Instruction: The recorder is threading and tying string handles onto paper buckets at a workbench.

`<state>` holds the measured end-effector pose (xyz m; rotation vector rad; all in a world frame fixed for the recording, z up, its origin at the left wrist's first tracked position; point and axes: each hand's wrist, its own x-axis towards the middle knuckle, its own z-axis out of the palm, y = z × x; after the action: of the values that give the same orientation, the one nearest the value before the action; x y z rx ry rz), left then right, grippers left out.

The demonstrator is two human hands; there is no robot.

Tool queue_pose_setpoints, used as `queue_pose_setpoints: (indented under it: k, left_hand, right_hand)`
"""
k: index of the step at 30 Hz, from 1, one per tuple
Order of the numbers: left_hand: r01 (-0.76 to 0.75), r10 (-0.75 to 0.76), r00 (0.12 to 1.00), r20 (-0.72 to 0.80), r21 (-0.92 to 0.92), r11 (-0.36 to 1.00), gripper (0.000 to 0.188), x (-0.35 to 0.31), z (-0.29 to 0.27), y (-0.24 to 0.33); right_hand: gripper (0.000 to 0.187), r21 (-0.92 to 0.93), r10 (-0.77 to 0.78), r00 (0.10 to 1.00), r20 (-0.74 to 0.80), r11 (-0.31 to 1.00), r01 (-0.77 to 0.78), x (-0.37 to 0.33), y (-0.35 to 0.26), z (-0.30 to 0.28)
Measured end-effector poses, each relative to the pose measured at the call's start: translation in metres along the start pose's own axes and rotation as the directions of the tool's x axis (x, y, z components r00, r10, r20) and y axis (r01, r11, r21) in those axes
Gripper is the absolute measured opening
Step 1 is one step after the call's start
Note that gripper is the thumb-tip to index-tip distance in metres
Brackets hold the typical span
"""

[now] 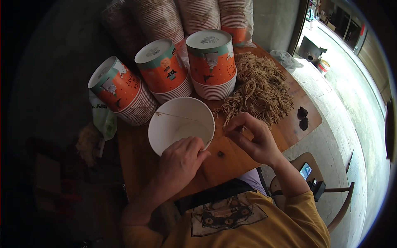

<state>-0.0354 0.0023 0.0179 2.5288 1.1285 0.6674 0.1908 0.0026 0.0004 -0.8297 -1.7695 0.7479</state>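
Observation:
A white paper bucket sits on the wooden table in front of me with its opening toward me. A thin tan cord runs across the opening from a knot at the left wall to the right side. My left hand is closed over the near right rim, its fingertips partly hidden. Just right of the bucket, my right hand is raised, thumb and forefinger pinched together by the cord's right end. Behind it lies a large heap of tan cords.
Stacks of upside-down orange and green paper buckets stand behind the open one, with bagged stacks farther back. Two dark pieces lie at the right of the table. A chair holding a phone is at my right.

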Motion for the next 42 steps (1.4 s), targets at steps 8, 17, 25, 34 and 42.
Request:
queue_pose_setpoints:
  k: [8, 17, 25, 34, 42]
  left_hand:
    - [-0.064, 0.071, 0.993, -0.094, 0.079, 0.995, 0.017, -0.017, -0.016, -0.005]
    - [-0.057, -0.033, 0.943, -0.331, -0.258, 0.964, 0.017, -0.018, 0.02, -0.002]
    - [-0.107, 0.152, 0.918, -0.367, 0.14, 0.984, 0.023, -0.027, 0.01, -0.016]
    - [0.074, -0.348, 0.827, -0.442, -0.528, 0.846, 0.023, 0.005, -0.125, -0.09]
    - [-0.214, -0.476, 0.797, -0.372, -0.911, 0.354, 0.04, 0.065, -0.232, -0.18]
  right_hand:
    - [0.013, -0.06, -0.026, 0.994, 0.104, 0.998, 0.033, 0.005, -0.018, 0.019]
    - [0.02, -0.273, -0.269, 0.954, 0.134, 0.915, 0.297, 0.015, -0.033, 0.031]
    - [0.015, -0.235, -0.294, 0.955, 0.041, 0.926, 0.295, 0.034, -0.035, 0.015]
    - [0.078, 0.025, -0.364, 0.859, 0.359, 0.924, 0.382, 0.08, -0.008, 0.056]
    - [0.042, 0.013, -0.268, 0.935, -0.234, 0.96, 0.278, 0.24, 0.0, 0.138]
